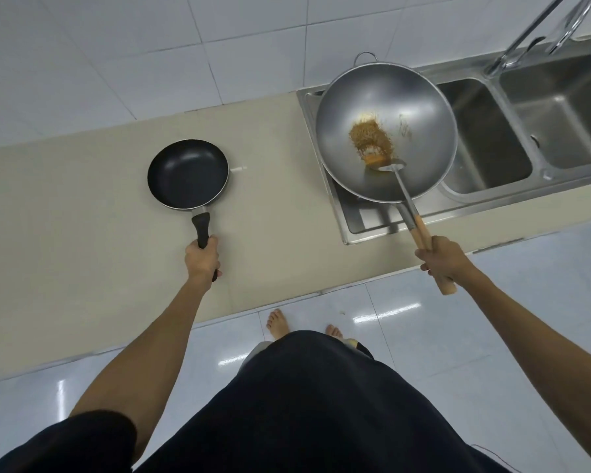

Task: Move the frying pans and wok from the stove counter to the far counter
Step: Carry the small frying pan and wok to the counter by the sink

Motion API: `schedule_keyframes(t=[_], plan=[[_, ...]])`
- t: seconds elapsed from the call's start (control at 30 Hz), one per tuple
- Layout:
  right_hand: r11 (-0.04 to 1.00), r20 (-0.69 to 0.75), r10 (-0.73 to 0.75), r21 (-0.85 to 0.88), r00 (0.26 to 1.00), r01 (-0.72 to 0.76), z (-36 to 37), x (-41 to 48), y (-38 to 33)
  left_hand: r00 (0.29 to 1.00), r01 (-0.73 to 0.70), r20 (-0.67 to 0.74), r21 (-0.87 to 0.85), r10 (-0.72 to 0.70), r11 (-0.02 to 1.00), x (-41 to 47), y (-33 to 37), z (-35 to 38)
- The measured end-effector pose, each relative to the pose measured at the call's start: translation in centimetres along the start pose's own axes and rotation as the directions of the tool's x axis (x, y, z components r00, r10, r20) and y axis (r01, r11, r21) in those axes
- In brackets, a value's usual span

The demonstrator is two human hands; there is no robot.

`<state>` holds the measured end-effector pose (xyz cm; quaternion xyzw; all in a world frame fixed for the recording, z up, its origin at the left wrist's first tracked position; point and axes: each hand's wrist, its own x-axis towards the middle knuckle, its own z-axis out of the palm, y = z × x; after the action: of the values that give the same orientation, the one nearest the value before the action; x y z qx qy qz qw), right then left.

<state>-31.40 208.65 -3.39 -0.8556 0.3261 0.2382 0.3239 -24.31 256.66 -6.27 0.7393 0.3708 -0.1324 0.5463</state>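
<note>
A small black frying pan [187, 173] rests on the beige counter [82, 213]. My left hand [202, 258] is closed around its black handle. A large silver wok [386, 128] with a rusty brown patch inside hovers over the drainboard beside the sink. My right hand [440, 259] grips the wok's long wooden handle [427, 240]. The wok has a small loop handle at its far rim.
A steel double sink [543, 131] with a tall faucet [539, 32] fills the right end of the counter. A white tiled wall rises behind the counter. My bare feet stand on a glossy tiled floor [423, 336] close to the counter's front edge.
</note>
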Motion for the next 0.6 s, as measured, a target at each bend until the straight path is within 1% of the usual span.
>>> schedule_keyframes(t=[0.37, 0.5, 0.6], plan=[[0.998, -0.014, 0.001, -0.059, 1.000, -0.001, 2.1, 0.2, -1.3, 0.994, 0.035, 0.099, 0.007, -0.036, 0.999, 1.2, -1.2, -0.4], [0.998, -0.019, 0.005, -0.057, 1.000, -0.006, 2.7, 0.2, -1.7, 0.995, -0.014, 0.099, 0.058, 0.008, 0.998, 1.2, -1.1, -0.6], [0.998, -0.036, 0.009, -0.058, 0.999, -0.011, 3.1, 0.0, -1.7, 0.994, -0.017, 0.107, 0.114, 0.005, 0.993, 1.3, -0.9, -0.9]])
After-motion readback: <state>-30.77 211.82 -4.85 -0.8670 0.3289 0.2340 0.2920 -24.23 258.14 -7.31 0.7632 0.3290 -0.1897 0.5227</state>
